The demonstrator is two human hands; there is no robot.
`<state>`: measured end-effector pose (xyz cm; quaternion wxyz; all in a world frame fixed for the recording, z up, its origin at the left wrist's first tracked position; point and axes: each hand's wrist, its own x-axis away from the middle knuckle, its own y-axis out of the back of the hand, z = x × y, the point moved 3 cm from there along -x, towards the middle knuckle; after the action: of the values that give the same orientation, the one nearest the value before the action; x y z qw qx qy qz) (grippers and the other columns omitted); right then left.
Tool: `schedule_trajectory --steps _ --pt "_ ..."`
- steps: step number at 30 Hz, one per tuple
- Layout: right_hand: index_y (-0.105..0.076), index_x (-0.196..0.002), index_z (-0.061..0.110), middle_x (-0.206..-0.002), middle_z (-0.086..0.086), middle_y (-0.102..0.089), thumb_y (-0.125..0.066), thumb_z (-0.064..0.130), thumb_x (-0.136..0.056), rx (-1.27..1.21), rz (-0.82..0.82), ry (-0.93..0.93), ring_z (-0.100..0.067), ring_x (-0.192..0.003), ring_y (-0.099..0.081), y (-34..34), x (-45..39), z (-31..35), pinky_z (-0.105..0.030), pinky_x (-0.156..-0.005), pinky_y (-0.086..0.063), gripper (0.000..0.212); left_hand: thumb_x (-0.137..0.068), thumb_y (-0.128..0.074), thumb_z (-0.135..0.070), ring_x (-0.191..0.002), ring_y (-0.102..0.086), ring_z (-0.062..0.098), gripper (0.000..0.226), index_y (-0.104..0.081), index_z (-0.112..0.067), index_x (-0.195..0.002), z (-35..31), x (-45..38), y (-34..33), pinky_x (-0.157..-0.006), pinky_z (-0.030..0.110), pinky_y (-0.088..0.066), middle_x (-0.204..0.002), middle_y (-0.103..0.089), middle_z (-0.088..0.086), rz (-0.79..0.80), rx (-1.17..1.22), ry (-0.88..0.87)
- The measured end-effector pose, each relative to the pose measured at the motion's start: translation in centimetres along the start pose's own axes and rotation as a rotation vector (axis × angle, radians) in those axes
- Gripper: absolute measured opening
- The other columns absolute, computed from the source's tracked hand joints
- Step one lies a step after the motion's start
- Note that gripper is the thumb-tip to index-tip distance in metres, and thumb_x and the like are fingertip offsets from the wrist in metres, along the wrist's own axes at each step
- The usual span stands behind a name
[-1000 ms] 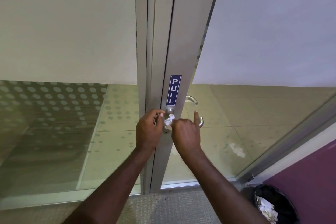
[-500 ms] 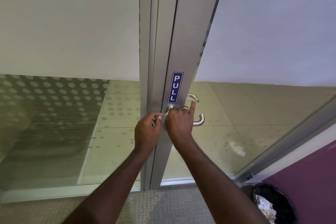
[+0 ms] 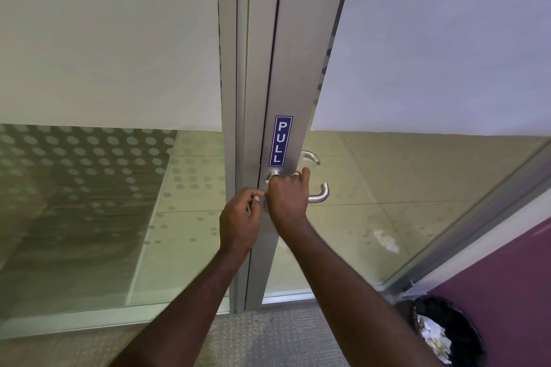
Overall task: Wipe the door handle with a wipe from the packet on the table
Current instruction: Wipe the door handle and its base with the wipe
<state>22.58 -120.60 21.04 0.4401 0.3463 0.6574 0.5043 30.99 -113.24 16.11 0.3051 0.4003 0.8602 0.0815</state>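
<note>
the right hand [image 3: 287,198] was closed over the base of the door handle [image 3: 320,192], just under the blue pull sticker [image 3: 281,140] on the metal door frame [image 3: 298,68]; a small white corner of the wipe [image 3: 267,182] was seen at its knuckles, pressed against the round plate of the handle, while the rest of the wipe was hidden under the fingers. the curved free end of the handle was left uncovered to the right of that hand. the left hand [image 3: 241,223] was held just beside the right one, its fingers curled and pinched together at the frame edge; what was gripped in it, if anything, could not be told. at the lower right corner, a black bin [image 3: 465,334] lined with a dark bag was stood on the floor, and crumpled white paper [image 3: 432,340] was seen inside it.
</note>
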Motion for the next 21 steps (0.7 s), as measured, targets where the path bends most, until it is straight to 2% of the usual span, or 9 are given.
schedule_trajectory --steps 3,5,8,10,13,16,21 --pt "-0.067 -0.083 0.020 -0.072 -0.003 -0.068 -0.066 0.027 -0.088 -0.113 0.011 -0.038 -0.025 -0.075 -0.064 0.1 -0.1 -0.7 -0.043 -0.097 -0.034 0.008 -0.098 -0.057 -0.008 -0.077 -0.064 0.008 0.018 -0.071 -0.018 -0.102 -0.2 0.3 0.2 -0.063 0.018 -0.046 -0.092 -0.073 -0.006 0.002 0.000 0.010" --pt "-0.066 -0.080 0.019 -0.070 -0.004 -0.068 -0.066 0.027 -0.086 -0.120 -0.002 -0.016 -0.027 -0.075 -0.064 0.0 0.4 -1.1 -0.045 -0.100 -0.033 0.010 -0.098 -0.057 -0.008 -0.073 -0.061 0.004 0.018 -0.071 -0.019 -0.102 -0.3 0.5 0.3 -0.062 0.011 -0.040 -0.090 -0.071 -0.008 0.004 0.003 0.015" --pt "-0.069 -0.078 0.012 -0.075 -0.010 -0.069 -0.071 0.015 -0.079 -0.019 -0.111 0.109 -0.031 -0.085 -0.066 -0.7 2.1 -1.6 -0.054 -0.111 -0.033 0.004 -0.099 -0.056 -0.009 -0.072 -0.062 0.006 0.017 -0.071 -0.018 -0.103 -0.5 0.4 0.3 -0.060 0.015 -0.042 -0.090 -0.071 -0.007 0.012 -0.003 0.012" --pt "-0.071 -0.093 0.008 -0.092 -0.014 -0.069 -0.073 0.012 -0.077 0.025 -0.251 0.199 -0.035 -0.099 -0.064 -1.7 3.3 -3.0 -0.058 -0.116 -0.026 0.017 -0.099 -0.056 -0.009 -0.074 -0.064 0.009 0.018 -0.071 -0.017 -0.104 -0.5 0.2 0.4 -0.062 0.019 -0.045 -0.091 -0.072 -0.005 0.008 -0.004 0.005" --pt "-0.064 -0.119 0.022 -0.125 -0.012 -0.060 -0.067 0.013 -0.085 0.050 -0.403 0.267 -0.036 -0.123 -0.055 -2.9 4.5 -7.1 -0.057 -0.120 -0.016 0.035 -0.099 -0.056 -0.008 -0.075 -0.065 0.011 0.018 -0.071 -0.018 -0.103 -0.2 0.2 0.4 -0.063 0.023 -0.048 -0.092 -0.072 -0.005 0.005 0.000 0.008" --pt "-0.060 -0.125 0.034 -0.146 -0.014 -0.049 -0.063 0.019 -0.092 0.039 -0.415 0.198 -0.038 -0.138 -0.044 -3.2 4.7 -11.3 -0.059 -0.120 -0.013 0.037 -0.098 -0.057 -0.008 -0.068 -0.062 0.013 0.019 -0.071 -0.021 -0.101 0.1 0.3 0.0 -0.061 0.028 -0.048 -0.087 -0.071 -0.007 0.020 0.012 0.037" --pt "-0.055 -0.131 0.038 -0.138 -0.011 -0.049 -0.059 0.030 -0.098 -0.050 -0.375 -0.030 -0.034 -0.123 -0.048 -3.4 5.0 -12.7 -0.057 -0.118 -0.015 0.035 -0.097 -0.059 -0.007 -0.072 -0.063 0.011 0.020 -0.072 -0.022 -0.100 0.0 0.5 -0.9 -0.061 0.026 -0.045 -0.087 -0.071 -0.009 0.040 0.005 0.024"
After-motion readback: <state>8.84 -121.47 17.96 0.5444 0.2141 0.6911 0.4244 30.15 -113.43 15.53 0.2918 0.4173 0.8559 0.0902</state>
